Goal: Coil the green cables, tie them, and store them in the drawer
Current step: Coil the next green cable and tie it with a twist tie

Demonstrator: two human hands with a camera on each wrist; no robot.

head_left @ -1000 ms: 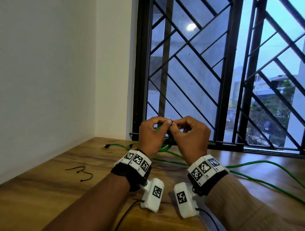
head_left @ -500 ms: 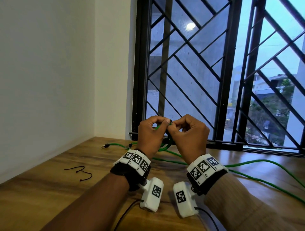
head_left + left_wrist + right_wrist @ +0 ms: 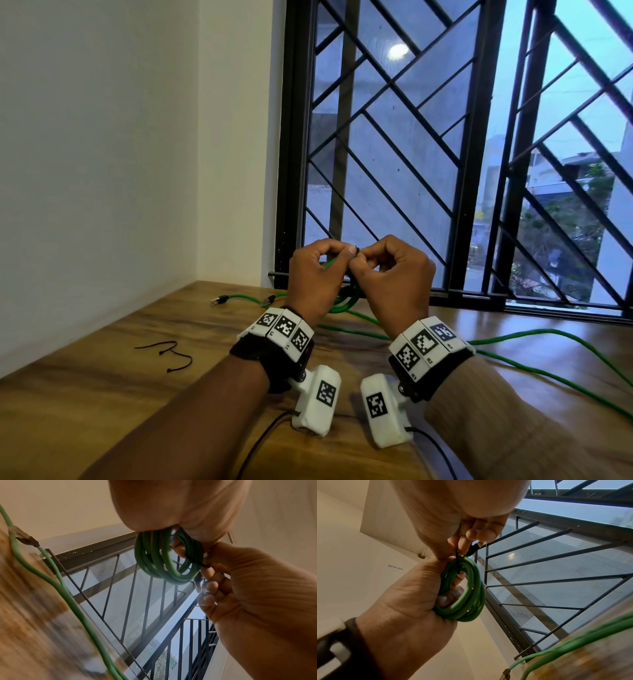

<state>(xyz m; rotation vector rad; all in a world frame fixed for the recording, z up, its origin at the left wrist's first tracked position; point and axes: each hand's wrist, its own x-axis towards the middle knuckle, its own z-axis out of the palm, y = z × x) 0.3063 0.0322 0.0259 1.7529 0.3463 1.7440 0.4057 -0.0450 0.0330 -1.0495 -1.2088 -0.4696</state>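
A small coil of green cable is held up in front of the window. My left hand grips it, with fingers curled through the loops. A thin black tie runs across the coil. My right hand pinches the tie's ends beside the left thumb. In the left wrist view the coil hangs under the left palm, and the right fingers hold the tie at its edge. In the head view only the coil's lower loops show below the hands.
More green cable trails loose over the wooden table to the right, and its plug ends lie near the back left. Spare black ties lie on the left. A barred window stands behind, with a white wall on the left.
Both hands stay together on the coil and have edged slightly upward. The grips look the same.
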